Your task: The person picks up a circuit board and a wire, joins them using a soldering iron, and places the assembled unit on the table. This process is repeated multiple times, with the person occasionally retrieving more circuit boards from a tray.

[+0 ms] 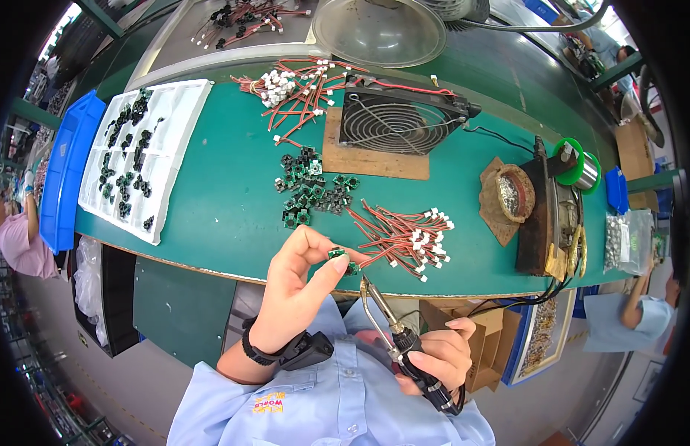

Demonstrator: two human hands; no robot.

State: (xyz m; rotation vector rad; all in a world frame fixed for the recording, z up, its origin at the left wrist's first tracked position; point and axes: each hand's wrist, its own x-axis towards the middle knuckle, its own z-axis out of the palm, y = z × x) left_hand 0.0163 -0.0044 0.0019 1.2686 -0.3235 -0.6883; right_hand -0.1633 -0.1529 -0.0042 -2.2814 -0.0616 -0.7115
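Pinched between the thumb and finger of my left hand (296, 286) is a small green circuit board (337, 253); another green piece shows just below my fingertips. My right hand (443, 358) grips a soldering iron (393, 321) with a thin metal feed tube along its shaft. The iron's tip points up, close beside the held board; whether they touch, I cannot tell. Right of my left fingertips lies a bundle of red and black wires (382, 232) with white connectors. Beyond that hand, a pile of green and black boards (304, 195) rests on the green bench (226, 149).
A black fan (397, 123) stands on a wooden board (382, 165), near more wires (296, 89). Rightward are a round cleaning dish (512, 195) and a solder spool (586, 171). At left sit a white tray (163, 167) of parts and a blue bin (66, 175). Other people work at both sides.
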